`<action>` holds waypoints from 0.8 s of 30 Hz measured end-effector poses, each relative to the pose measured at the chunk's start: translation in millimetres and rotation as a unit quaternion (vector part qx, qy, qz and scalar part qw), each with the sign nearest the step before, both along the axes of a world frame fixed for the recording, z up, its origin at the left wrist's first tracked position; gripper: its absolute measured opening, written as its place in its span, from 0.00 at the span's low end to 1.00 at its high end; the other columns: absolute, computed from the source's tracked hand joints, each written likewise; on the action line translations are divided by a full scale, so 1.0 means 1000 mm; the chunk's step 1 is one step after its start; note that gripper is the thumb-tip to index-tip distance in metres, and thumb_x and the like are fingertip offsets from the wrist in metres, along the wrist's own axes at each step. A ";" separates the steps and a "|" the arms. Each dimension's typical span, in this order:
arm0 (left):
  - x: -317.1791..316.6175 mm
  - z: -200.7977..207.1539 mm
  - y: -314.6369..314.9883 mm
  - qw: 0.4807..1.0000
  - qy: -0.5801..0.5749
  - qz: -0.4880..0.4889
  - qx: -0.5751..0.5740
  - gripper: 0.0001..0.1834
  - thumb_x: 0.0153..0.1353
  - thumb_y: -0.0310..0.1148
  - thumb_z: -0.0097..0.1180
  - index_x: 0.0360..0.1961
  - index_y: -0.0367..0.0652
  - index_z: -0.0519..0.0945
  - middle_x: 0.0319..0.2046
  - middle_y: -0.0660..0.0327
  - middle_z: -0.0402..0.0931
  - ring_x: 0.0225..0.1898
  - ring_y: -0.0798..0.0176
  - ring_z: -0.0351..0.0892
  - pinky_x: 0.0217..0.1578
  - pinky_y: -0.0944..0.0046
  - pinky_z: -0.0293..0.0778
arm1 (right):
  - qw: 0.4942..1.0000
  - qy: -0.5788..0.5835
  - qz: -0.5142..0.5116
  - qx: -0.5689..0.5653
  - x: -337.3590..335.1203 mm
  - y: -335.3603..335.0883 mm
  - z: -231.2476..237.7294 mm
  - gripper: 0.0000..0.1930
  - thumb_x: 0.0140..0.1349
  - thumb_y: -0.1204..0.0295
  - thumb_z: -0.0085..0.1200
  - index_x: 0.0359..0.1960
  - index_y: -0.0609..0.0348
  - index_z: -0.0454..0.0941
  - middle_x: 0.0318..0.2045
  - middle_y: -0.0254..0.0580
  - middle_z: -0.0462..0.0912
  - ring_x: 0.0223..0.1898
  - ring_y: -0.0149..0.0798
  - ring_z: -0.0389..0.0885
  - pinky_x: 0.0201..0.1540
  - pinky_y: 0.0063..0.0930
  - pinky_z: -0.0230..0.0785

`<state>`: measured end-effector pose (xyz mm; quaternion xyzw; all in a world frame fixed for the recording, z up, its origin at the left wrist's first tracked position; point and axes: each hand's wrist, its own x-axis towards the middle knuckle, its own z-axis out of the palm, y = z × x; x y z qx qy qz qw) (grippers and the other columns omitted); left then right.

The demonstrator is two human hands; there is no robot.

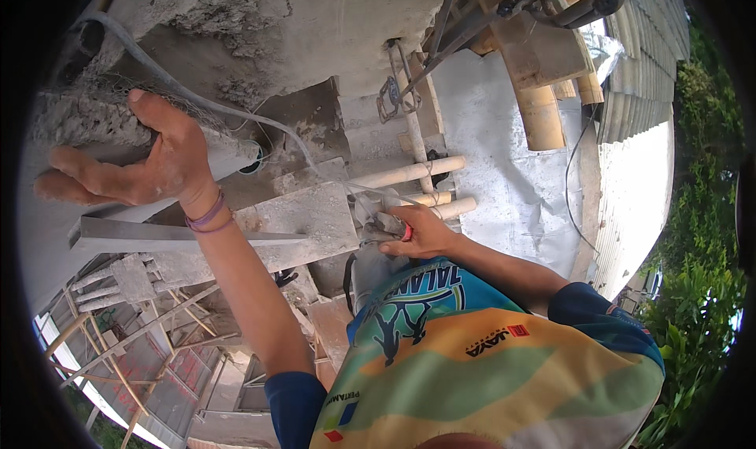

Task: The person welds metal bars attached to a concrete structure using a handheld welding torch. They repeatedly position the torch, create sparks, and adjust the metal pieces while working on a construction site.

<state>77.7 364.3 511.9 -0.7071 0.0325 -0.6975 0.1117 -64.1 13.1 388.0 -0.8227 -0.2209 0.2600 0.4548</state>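
Note:
My left hand (169, 161) is stretched out at the upper left with its fingers spread. It holds nothing, and rough broken concrete (87, 122) lies just beyond it. Close to my body, my right hand (425, 232) is closed round a dusty grey object with a pinkish-red part (390, 225); its kind is not clear. A grey hose (291, 134) curves from the far left past my left hand towards my right hand. Below my left wrist, a long flat-sided grey bar (157, 235) extends to the right, partly behind my forearm.
Bamboo poles (417, 172) and a metal clamp frame (391, 94) stand ahead. Shiny metal sheeting (512, 173) lies to the right, beside a corrugated roof (646, 63). Bamboo scaffolding (142, 343) shows far below at the lower left. Wooden boards (543, 55) jut in at the upper right.

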 end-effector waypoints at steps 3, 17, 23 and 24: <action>-0.001 -0.002 0.007 1.000 0.012 0.005 -0.018 0.45 0.54 0.44 0.71 0.64 0.28 0.61 0.62 0.38 0.60 0.64 0.41 0.63 0.61 0.47 0.65 | 0.996 0.025 0.032 -0.081 0.003 -0.015 -0.005 0.32 0.53 0.46 0.64 0.43 0.66 0.77 0.29 0.58 0.81 0.34 0.61 0.81 0.39 0.47 0.71; 0.002 -0.002 0.001 0.998 -0.027 0.006 -0.049 0.43 0.55 0.50 0.68 0.61 0.31 0.64 0.63 0.36 0.58 0.67 0.37 0.60 0.62 0.40 0.65 | 0.997 -0.038 0.063 -0.010 0.023 -0.027 0.003 0.30 0.51 0.46 0.65 0.35 0.65 0.76 0.27 0.57 0.80 0.33 0.61 0.80 0.36 0.48 0.69; -0.002 -0.002 -0.004 0.997 -0.020 0.003 -0.070 0.42 0.55 0.50 0.67 0.62 0.34 0.64 0.62 0.38 0.57 0.67 0.38 0.58 0.63 0.39 0.63 | 0.999 -0.011 0.008 -0.050 -0.008 -0.069 0.010 0.31 0.49 0.46 0.66 0.41 0.64 0.78 0.33 0.56 0.81 0.37 0.58 0.81 0.40 0.45 0.71; -0.002 -0.002 -0.004 0.998 -0.016 -0.001 -0.065 0.42 0.54 0.49 0.67 0.62 0.34 0.64 0.62 0.38 0.58 0.67 0.38 0.59 0.63 0.39 0.63 | 0.998 0.020 -0.019 -0.057 -0.015 -0.079 0.011 0.31 0.49 0.47 0.66 0.43 0.63 0.78 0.33 0.55 0.82 0.37 0.57 0.81 0.40 0.44 0.71</action>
